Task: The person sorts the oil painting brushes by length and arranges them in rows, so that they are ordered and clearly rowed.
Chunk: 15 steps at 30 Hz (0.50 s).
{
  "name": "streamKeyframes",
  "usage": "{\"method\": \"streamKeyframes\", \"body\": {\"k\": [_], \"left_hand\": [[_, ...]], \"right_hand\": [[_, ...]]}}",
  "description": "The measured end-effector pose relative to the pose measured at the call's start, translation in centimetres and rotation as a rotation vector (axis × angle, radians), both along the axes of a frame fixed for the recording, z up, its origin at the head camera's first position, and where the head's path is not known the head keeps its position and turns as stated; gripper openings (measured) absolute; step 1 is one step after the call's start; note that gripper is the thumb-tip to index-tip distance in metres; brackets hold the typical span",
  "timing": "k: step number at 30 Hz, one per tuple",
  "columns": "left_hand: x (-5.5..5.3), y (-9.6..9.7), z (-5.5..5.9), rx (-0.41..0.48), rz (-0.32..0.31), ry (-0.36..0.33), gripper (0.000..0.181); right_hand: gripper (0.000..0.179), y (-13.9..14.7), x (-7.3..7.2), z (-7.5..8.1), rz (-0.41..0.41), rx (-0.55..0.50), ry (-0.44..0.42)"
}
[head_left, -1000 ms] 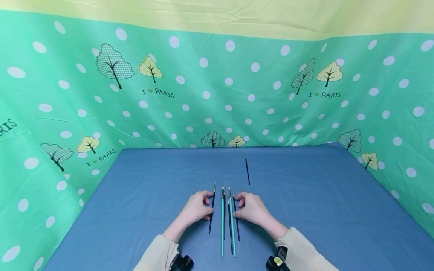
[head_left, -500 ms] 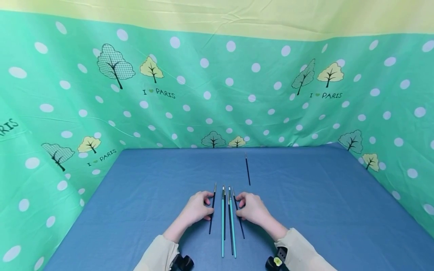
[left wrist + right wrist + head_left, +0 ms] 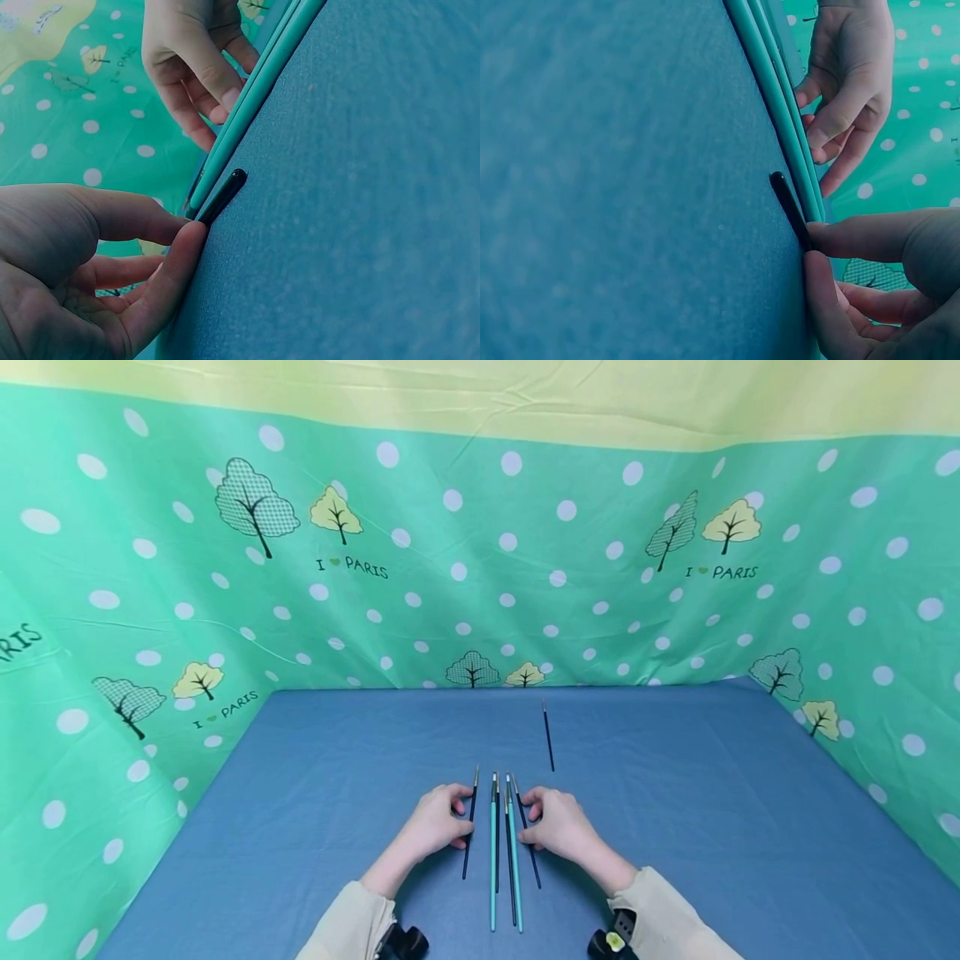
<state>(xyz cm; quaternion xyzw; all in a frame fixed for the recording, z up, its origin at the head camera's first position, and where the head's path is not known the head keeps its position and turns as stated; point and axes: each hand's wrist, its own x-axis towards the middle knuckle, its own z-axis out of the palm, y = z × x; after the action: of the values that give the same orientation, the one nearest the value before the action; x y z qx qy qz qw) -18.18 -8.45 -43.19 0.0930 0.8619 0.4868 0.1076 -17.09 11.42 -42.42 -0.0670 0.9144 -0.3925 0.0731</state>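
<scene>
Near the front of the blue-covered table, my left hand point(image 3: 435, 820) pinches a black paintbrush point(image 3: 466, 858) between thumb and finger. Its rounded handle end point(image 3: 234, 180) pokes out past the fingertips in the left wrist view. On the other side, my right hand point(image 3: 558, 820) pinches another black paintbrush point(image 3: 535, 867), whose handle slants outward toward me. Between the hands lie two teal paintbrushes, a left one point(image 3: 492, 877) and a right one point(image 3: 516, 877). Beside each teal brush is a thinner black brush, partly hidden. All bristles point away from me.
Farther back, a single black paintbrush point(image 3: 548, 740) lies apart, bristles toward the back edge. The blue tablecloth point(image 3: 300, 793) covers the surface. A green dotted curtain point(image 3: 420, 560) with printed trees stands behind and at both sides.
The handle end of the right-hand black brush has swung outward to the right, with a small shift of the right thumb. My left hand and the middle brushes have stayed about still.
</scene>
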Motion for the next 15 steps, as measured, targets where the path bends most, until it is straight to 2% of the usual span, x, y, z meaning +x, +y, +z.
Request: {"method": "streamKeyframes", "body": {"k": [15], "left_hand": [[0.03,0.0,0.01,0.004,0.0,-0.002,0.05]], "right_hand": [[0.04,0.04,0.01,-0.03,-0.007,-0.032,0.004]]}}
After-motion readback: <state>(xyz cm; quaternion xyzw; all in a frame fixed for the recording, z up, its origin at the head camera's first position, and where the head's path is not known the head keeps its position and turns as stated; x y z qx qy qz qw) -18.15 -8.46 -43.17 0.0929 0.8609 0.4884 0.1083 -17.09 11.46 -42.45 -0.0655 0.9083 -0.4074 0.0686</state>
